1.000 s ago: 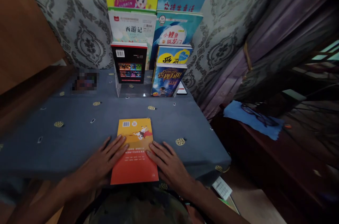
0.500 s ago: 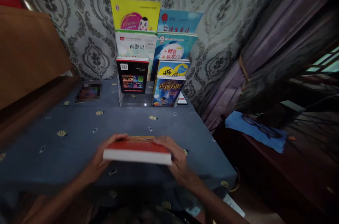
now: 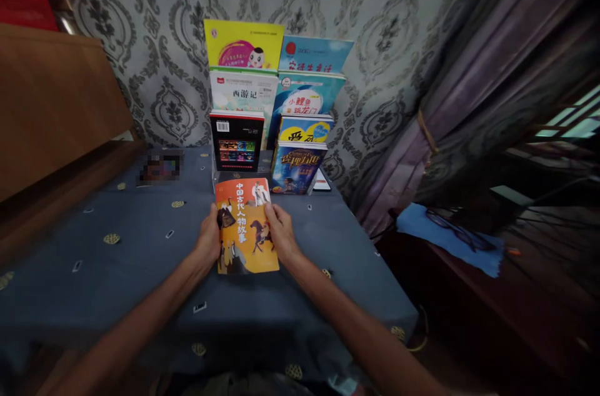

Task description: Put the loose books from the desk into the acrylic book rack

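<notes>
Book (image 3: 248, 227), orange, white vertical title and a dark horse on its cover: tilted, facing the wearer, over the desk (image 3: 154, 277); contact between the two cannot be told. Left hand (image 3: 207, 240): fingers grasping the book's left edge. Right hand (image 3: 282, 233): fingers grasping its right edge, thumb on the cover. Behind, clear rack (image 3: 214, 182), mostly hidden; in its front row, black book (image 3: 238, 146), left, and dark-blue book (image 3: 298, 170), right. Farther tiers: white book (image 3: 234, 89) before yellow book (image 3: 241, 43), left; teal book (image 3: 325, 89) before light-blue book (image 3: 323, 51), right. Beyond: patterned wall (image 3: 173, 102).
</notes>
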The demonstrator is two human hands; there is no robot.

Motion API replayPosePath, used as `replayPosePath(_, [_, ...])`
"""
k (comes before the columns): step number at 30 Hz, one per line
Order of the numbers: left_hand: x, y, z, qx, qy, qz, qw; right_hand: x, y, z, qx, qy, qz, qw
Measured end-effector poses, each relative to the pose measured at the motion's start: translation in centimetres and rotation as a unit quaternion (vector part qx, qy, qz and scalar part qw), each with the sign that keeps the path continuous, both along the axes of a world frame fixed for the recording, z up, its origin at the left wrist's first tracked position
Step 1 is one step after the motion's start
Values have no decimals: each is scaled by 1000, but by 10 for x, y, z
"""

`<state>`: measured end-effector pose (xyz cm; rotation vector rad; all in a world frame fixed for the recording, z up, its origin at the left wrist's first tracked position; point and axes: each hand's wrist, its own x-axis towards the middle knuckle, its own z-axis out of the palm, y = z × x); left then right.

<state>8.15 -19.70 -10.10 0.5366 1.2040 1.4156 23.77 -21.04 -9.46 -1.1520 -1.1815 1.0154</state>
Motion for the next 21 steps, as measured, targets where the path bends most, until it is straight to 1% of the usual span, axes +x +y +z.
replayPosePath(2, [0,5,-6,-46,-25,9,999,1,7,-9,-27,7,0,1000])
replayPosePath(3, [-2,9,-8,-54,-8,3,998,1,10,-13,-30,0,-8,1000])
replayPosePath(5, [-7,16,-9,-50,73,-33,996,3,19,-19,-27,-38,-27,999])
replayPosePath(6, [-11,19,-9,-46,121,-52,990,4,22,-21,-28,-78,-35,996])
replayPosePath(7, [-15,22,-7,-43,164,-67,983,6,25,-21,-31,-128,-40,990])
replayPosePath(9, [-24,23,-2,-39,221,-85,971,11,28,-19,-41,-226,-40,973])
replayPosePath(10, [-28,22,2,-26,270,-96,958,15,27,-17,-47,-256,-36,965])
replayPosePath(11, [-32,20,6,-3,353,-111,929,19,25,-14,-51,-280,-34,958])
replayPosePath(12, [-34,18,10,26,458,-127,879,23,22,-11,-52,-306,-34,950])
replayPosePath(13, [-36,16,14,56,568,-143,808,27,18,-7,-50,-341,-40,938])
replayPosePath(14, [-37,16,16,81,664,-157,727,30,14,-3,-46,-391,-48,918])
replayPosePath(15, [-37,16,17,100,731,-169,654,31,11,0,-38,-445,-54,893])
replayPosePath(16, [-36,18,17,116,766,-178,607,29,8,3,-24,-496,-55,866])
replayPosePath(17, [-35,22,15,137,780,-187,581,25,7,6,-3,-535,-47,843])
replayPosePath(18, [-33,27,10,166,782,-196,568,18,8,7,25,-558,-28,829])
replayPosePath(19, [-31,32,5,198,776,-202,564,9,10,7,58,-570,1,820])
replayPosePath(21, [-27,45,-10,246,756,-212,568,-11,18,4,123,-578,72,803])
